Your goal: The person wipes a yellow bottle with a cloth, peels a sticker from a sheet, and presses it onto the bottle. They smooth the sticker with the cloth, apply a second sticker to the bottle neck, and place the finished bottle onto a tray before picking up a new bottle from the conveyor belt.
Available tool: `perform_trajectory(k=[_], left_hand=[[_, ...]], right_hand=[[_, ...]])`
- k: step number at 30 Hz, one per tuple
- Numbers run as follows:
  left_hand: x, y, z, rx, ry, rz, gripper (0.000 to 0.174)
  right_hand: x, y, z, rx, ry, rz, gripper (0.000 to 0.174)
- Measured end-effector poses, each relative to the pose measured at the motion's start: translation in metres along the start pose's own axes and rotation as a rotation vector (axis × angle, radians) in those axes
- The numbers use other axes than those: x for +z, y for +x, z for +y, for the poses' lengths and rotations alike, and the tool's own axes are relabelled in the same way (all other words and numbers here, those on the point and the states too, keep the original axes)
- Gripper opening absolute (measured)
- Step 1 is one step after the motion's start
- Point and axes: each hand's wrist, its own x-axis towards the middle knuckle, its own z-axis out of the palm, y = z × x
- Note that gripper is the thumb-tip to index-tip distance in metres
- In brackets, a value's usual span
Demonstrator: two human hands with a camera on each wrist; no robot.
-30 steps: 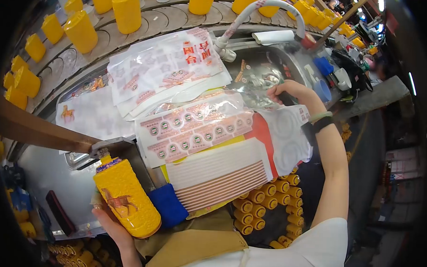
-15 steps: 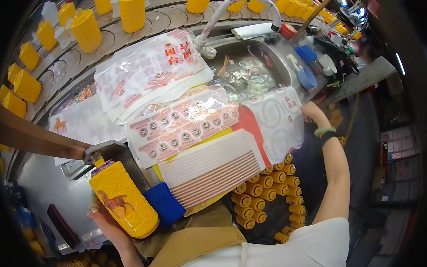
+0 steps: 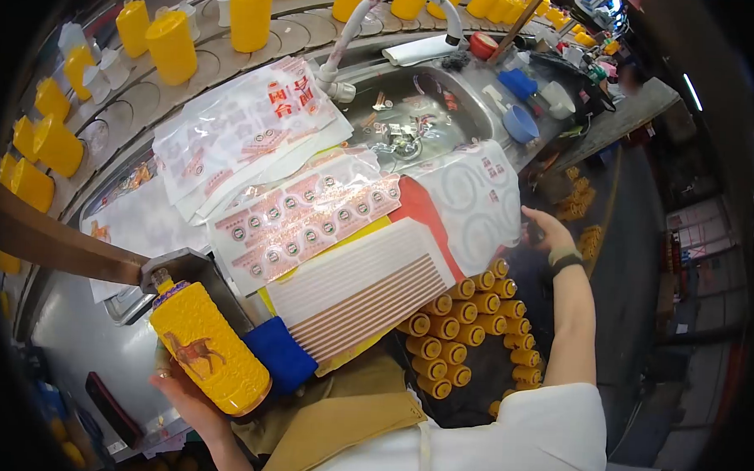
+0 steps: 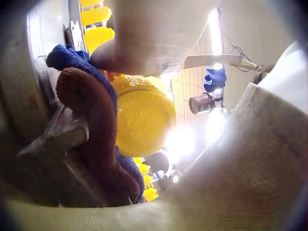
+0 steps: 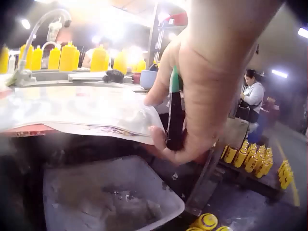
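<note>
My left hand (image 3: 190,402) holds a yellow textured bottle (image 3: 211,346) with a brown horse on its front. The bottle lies tilted, its clear neck up at a metal bracket (image 3: 177,262); some of the fingers are hidden behind it. In the left wrist view the round yellow base (image 4: 144,120) faces the camera. My right hand (image 3: 553,235) is just past the right edge of a translucent printed sheet (image 3: 469,201). Curled fingers keep a slim black tool with a green end (image 5: 176,113) against the palm; its kind does not show.
Sticker sheets (image 3: 311,221) and a striped sheet (image 3: 358,297) cover the work surface beside a blue cloth (image 3: 280,354). Behind are a water-filled sink (image 3: 406,116) and a curved tap (image 3: 351,35). Yellow bottles (image 3: 169,50) stand along a conveyor; a grey bin (image 5: 110,192) sits below.
My right hand has moved from over the sink, back and down to beside the translucent sheet's right edge. The head view has shifted; my left hand still holds the bottle at the bracket.
</note>
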Motion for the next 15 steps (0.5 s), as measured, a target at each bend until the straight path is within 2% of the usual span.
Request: perform_trajectory(k=[2, 4, 6, 8, 9, 15], left_hand=[[-0.001, 0.000, -0.001, 0.021, 0.014, 0.013, 0.072], [-0.006, 0.000, -0.003, 0.000, 0.005, 0.003, 0.072], [-0.004, 0.000, 0.000, 0.007, 0.020, -0.011, 0.072], [-0.003, 0.001, 0.001, 0.009, 0.035, -0.027, 0.072], [-0.004, 0.001, -0.001, 0.002, 0.012, -0.024, 0.072], [-0.002, 0.002, -0.002, 0.002, -0.009, -0.032, 0.073]], right_hand=[[0.007, -0.012, 0.001, -0.035, -0.015, -0.053, 0.022], [0.003, 0.008, 0.009, -0.129, 0.092, 0.091, 0.021], [-0.004, 0.014, 0.008, -0.125, 0.119, 0.083, 0.020], [0.003, -0.006, -0.002, -0.158, 0.146, 0.112, 0.027], [0.005, -0.006, -0.004, -0.240, 0.136, 0.103, 0.028], [0.005, -0.024, -0.028, -0.426, 0.065, 0.044, 0.024]])
